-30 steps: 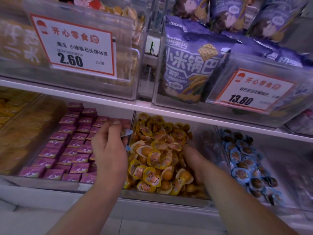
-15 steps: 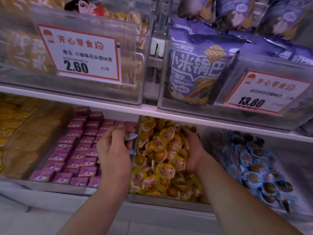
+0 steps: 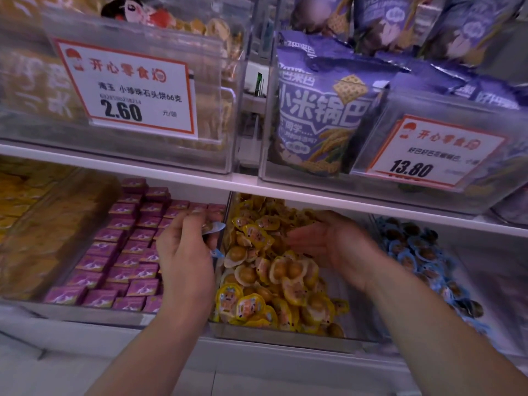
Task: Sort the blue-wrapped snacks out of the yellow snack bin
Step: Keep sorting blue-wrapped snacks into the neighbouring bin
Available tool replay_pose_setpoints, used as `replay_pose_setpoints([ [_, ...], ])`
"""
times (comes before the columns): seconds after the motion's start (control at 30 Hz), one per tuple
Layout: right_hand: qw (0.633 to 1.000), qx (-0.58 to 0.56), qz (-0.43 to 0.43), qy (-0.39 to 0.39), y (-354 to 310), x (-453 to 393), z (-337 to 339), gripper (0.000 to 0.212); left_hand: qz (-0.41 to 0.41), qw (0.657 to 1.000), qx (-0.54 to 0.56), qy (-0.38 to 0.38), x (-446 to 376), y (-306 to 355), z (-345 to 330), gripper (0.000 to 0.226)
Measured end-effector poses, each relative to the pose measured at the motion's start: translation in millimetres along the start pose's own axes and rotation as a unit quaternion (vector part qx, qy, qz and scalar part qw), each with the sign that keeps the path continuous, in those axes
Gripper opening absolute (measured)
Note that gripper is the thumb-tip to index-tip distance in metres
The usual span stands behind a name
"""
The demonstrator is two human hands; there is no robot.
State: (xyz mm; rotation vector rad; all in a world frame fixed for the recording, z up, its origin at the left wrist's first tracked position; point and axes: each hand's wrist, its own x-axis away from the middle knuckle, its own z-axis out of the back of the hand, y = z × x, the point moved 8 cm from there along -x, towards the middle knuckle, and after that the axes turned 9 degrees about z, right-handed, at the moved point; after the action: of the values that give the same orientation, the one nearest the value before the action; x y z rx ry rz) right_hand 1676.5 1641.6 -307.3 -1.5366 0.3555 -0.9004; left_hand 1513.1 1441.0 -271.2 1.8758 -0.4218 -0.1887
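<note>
Two blue-wrapped snacks (image 3: 213, 227) lie pinched in the left hand (image 3: 185, 252), tips rightward; right hand (image 3: 334, 244) hovers wide.

dim, purplish cast | motion blur | wide-angle bending at edges

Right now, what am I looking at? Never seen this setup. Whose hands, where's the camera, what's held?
No robot: a person wears one camera on the head, looking down at a shop shelf. The left hand grips blue snacks, already picked. The right hand is open, palm up, over the yellow bin, holding nothing. Left of it lies a bin of purple boxes; right of it, the blue bin. The upper shelf carries purple bags and price tags.
</note>
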Motion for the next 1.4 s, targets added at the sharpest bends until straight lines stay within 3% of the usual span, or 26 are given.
replay_pose_setpoints([
  [0.07,0.991,0.053,0.047,0.112,-9.1,-3.7,20.7,0.042,0.002,1.000,0.007,0.000,1.0,0.4,-1.0,0.026],
  [0.13,0.980,0.079,0.059,0.175,-7.1,-19.1,34.2,0.036,0.002,1.000,0.010,-0.001,1.1,1.4,-2.3,0.027],
  [0.23,0.979,0.032,-0.008,0.203,16.8,-49.7,36.5,0.047,-0.013,1.000,-0.004,-0.007,1.8,4.3,-3.4,0.029],
  [0.47,0.971,-0.030,-0.031,0.234,34.4,-81.7,35.6,0.050,-0.091,0.990,-0.100,-0.041,7.6,13.9,-12.3,0.032],
  [0.67,0.980,-0.066,-0.082,0.166,45.3,-100.4,12.8,0.066,-0.133,0.979,-0.149,-0.035,12.3,15.9,-14.2,0.028],
  [0.77,0.984,-0.127,-0.098,0.075,52.0,-108.0,-9.1,0.056,-0.138,0.978,-0.157,-0.024,13.2,15.2,-13.6,0.029],
  [0.97,0.980,-0.181,-0.077,0.015,50.6,-102.4,-36.0,0.049,-0.159,0.973,-0.166,-0.026,13.6,17.6,-13.0,0.031],
  [1.07,0.975,-0.213,-0.046,-0.051,31.6,-93.4,-32.4,0.034,-0.146,0.976,-0.155,-0.032,11.9,15.4,-12.8,0.030],
  [1.17,0.975,-0.176,-0.064,-0.117,12.8,-72.2,-32.7,0.016,-0.148,0.977,-0.151,-0.041,12.2,16.4,-14.5,0.028],
  [1.27,0.981,-0.102,-0.006,-0.164,-9.1,-47.1,-32.3,0.013,-0.149,0.976,-0.151,-0.046,13.1,17.9,-14.0,0.026],
  [1.33,0.975,-0.017,0.005,-0.220,-15.8,-29.1,-34.1,0.019,-0.147,0.976,-0.154,-0.044,12.9,17.5,-12.2,0.026],
  [1.4,0.971,0.031,0.006,-0.236,-16.8,-16.5,-27.3,0.041,-0.143,0.977,-0.155,-0.041,12.4,16.8,-10.0,0.028],
])
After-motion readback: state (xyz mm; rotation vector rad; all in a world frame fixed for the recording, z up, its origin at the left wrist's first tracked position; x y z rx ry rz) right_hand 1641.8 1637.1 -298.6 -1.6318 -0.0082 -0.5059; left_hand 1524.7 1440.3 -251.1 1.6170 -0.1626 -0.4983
